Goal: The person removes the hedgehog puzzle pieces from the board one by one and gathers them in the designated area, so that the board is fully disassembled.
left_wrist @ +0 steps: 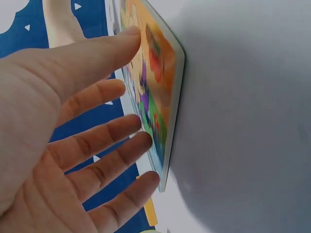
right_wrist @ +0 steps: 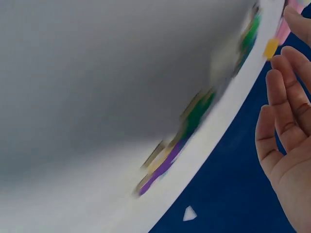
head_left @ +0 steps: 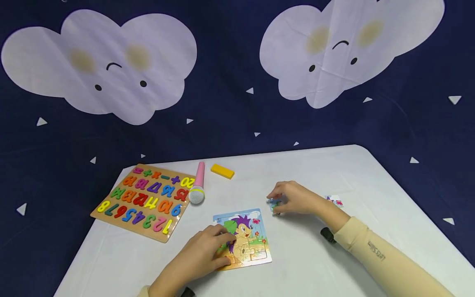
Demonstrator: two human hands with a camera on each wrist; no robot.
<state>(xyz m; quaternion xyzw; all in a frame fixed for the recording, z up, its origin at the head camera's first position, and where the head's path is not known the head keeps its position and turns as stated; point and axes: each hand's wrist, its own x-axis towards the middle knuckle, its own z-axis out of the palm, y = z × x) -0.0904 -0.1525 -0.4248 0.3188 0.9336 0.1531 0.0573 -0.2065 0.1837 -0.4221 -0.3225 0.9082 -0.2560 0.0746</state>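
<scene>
A square hedgehog jigsaw puzzle (head_left: 248,243) lies on the table, its picture showing purple spines and a green leaf. My left hand (head_left: 202,251) lies over its left side; in the left wrist view the thumb reaches across the board's face and the spread fingers (left_wrist: 121,128) are at its edge. Farther right, my right hand (head_left: 297,199) hovers over a loose puzzle piece (head_left: 273,204), thumb and fingers apart around it. The right wrist view shows this hand's fingers (right_wrist: 277,87) loosely extended, with blurred pieces (right_wrist: 197,114) on the table beyond. Behind the right wrist lies another piece (head_left: 335,201).
A wooden number board (head_left: 139,202) stands at the left with a pink toy microphone (head_left: 198,181) against its edge. A yellow block (head_left: 222,171) lies near the back of the white table (head_left: 315,165). Behind hangs a dark blue cloud-print cloth (head_left: 222,82).
</scene>
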